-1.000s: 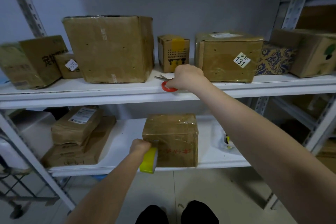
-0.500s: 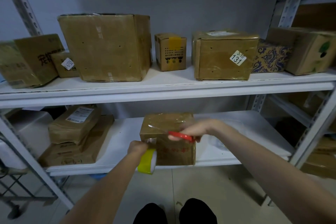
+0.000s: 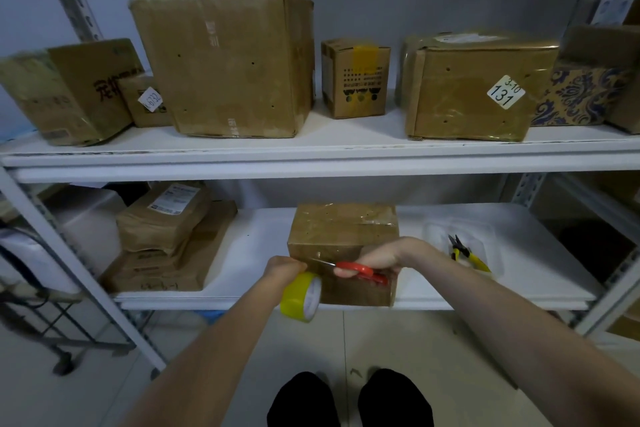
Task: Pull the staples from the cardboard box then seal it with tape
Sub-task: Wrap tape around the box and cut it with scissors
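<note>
A small cardboard box (image 3: 343, 229) wrapped in clear tape sits at the front edge of the lower shelf (image 3: 485, 298). My left hand (image 3: 282, 269) grips a yellow tape roll (image 3: 300, 296) at the box's front left corner. My right hand (image 3: 377, 258) holds red-handled scissors (image 3: 360, 270) against the box's front face. Their blades point left toward the strip between roll and box.
Yellow-handled pliers (image 3: 465, 253) lie in a clear tray (image 3: 485, 229) right of the box. Stacked brown parcels (image 3: 162, 236) sit on the left of the lower shelf. Several cardboard boxes line the upper shelf (image 3: 311, 156). My shoes (image 3: 346, 399) stand on the tiled floor below.
My right hand took the red scissors from the upper shelf and brought them down to the box front, beside the tape. My left hand stayed on the tape roll.
</note>
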The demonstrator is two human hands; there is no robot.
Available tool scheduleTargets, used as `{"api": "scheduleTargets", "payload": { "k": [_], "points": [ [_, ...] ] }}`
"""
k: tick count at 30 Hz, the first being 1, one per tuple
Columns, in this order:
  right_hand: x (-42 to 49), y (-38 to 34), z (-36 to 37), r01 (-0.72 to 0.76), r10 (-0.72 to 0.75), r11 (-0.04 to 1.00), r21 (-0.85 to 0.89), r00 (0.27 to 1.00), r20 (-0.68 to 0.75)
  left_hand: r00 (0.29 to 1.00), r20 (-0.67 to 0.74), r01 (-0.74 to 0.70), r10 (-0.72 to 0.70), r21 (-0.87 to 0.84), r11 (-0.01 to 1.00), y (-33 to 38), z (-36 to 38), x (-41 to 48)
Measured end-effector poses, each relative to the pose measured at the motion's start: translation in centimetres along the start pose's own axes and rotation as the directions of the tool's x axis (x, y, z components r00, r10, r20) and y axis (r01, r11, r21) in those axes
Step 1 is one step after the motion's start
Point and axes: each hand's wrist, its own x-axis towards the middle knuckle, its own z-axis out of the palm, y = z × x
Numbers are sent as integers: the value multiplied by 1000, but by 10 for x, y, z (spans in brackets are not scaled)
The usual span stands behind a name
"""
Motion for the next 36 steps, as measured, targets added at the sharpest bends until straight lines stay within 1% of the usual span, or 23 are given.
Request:
{"api": "scheduleTargets", "payload": {
  "k": [4, 7, 11, 14, 17, 21, 22, 24, 26, 27, 28, 29, 31, 32, 33, 34, 35, 36],
  "points": [
    [12, -1, 2, 58, -64, 995, -76, 995, -82, 1000, 24, 13, -13, 6, 1000, 0, -2, 1],
    [15, 1, 2, 121, -131, 989, -89, 984, -119, 999, 32, 14, -15, 26, 1000, 3, -3, 3],
    [10, 0, -3, 179, -199, 976, -126, 967, -160, 999, 20, -41, 39, 113, 993, 5, -5, 7],
    [4, -5, -4, 169, -195, 976, -137, 960, -200, 996, -15, -84, 90, 241, 967, 8, -6, 6],
    [-6, -10, -6, 102, -147, 972, -210, 966, -214, 992, -30, -109, 126, 329, 938, 11, -8, 4],
    [-30, -17, -8, 18, -60, 945, -327, 991, -118, 985, -38, -140, 168, 387, 911, 15, -8, 3],
    [-40, -20, -10, 22, -74, 932, -363, 989, -130, 984, -38, -145, 175, 403, 904, 16, -8, 2],
    [-64, -30, -17, 103, -185, 928, -358, 961, -204, 984, -38, -145, 176, 416, 898, 16, -6, 2],
    [-87, -42, -27, 224, -317, 932, -287, 885, -340, 983, -31, -150, 178, 415, 898, 16, -5, 3],
    [-96, -48, -33, 274, -364, 927, -258, 824, -434, 983, -32, -150, 179, 412, 899, 16, -5, 3],
    [-102, -53, -38, 309, -395, 919, -246, 741, -543, 983, -32, -153, 182, 412, 898, 16, -4, 2],
    [-108, -59, -43, 324, -408, 912, -253, 638, -654, 982, -32, -155, 184, 412, 898, 17, -4, 2],
    [-115, -69, -51, 269, -364, 925, -268, 428, -827, 983, -38, -146, 177, 413, 899, 19, -5, 0],
    [-117, -73, -55, 208, -318, 944, -258, 350, -881, 984, -41, -139, 171, 411, 901, 19, -5, 0],
    [-119, -77, -58, 142, -276, 959, -244, 288, -917, 985, -45, -135, 167, 411, 902, 20, -6, -1],
    [-120, -81, -62, 73, -242, 970, -231, 254, -937, 985, -47, -131, 164, 411, 902, 21, -7, 0],
    [-120, -86, -67, 9, -212, 976, -217, 247, -945, 986, -46, -129, 162, 411, 902, 21, -7, -1],
    [-118, -91, -71, -46, -185, 978, -203, 257, -949, 986, -47, -129, 162, 411, 903, 21, -7, -1]
  ]
}}
